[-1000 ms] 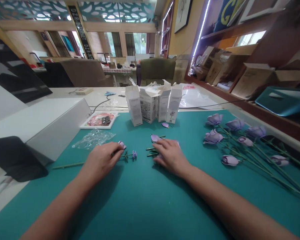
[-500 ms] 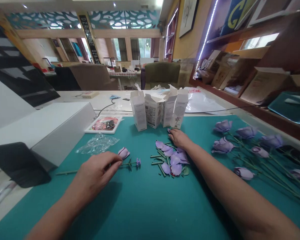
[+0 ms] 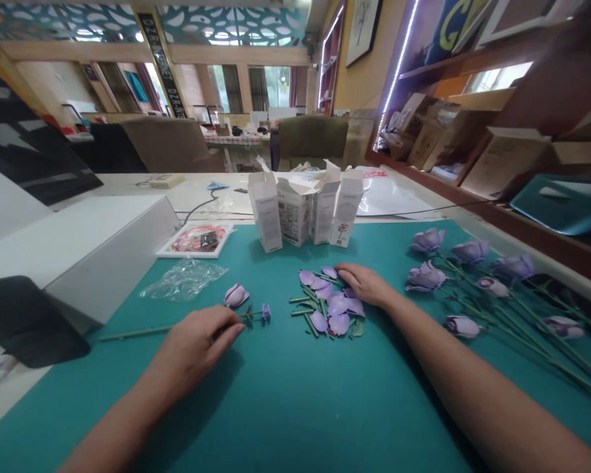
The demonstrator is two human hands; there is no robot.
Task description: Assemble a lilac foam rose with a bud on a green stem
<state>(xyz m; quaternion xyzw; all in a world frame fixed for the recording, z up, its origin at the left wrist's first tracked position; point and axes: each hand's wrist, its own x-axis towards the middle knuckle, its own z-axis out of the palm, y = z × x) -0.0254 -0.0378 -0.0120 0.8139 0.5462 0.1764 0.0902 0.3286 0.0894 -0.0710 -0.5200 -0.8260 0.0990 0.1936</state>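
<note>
My left hand [image 3: 204, 335] is closed in a pinch over a green flower stem [image 3: 135, 333] lying on the teal mat. The stem shows on both sides of the hand, with small leaves and a little purple tip [image 3: 266, 313] at its right end. A lilac rosebud [image 3: 236, 295] lies just beyond the fingers. My right hand [image 3: 367, 284] has its fingertips together at the edge of a loose purple petal [image 3: 329, 271], on the far side of a pile of petals [image 3: 338, 303] and short green stem pieces [image 3: 311, 325]. Its thumb is partly hidden.
Several open white boxes [image 3: 295, 213] stand behind the pile. Finished-looking purple roses [image 3: 426, 276] lie on the right. Crumpled clear plastic [image 3: 183, 279], a white-framed picture [image 3: 196, 240], a large white box [image 3: 113, 256] and a dark tablet-like panel [image 3: 27, 320] are at left.
My right hand has drawn back toward me, and the petal at its fingertips has come nearer the pile. My left hand stays at the stem. The view has shifted slightly.
</note>
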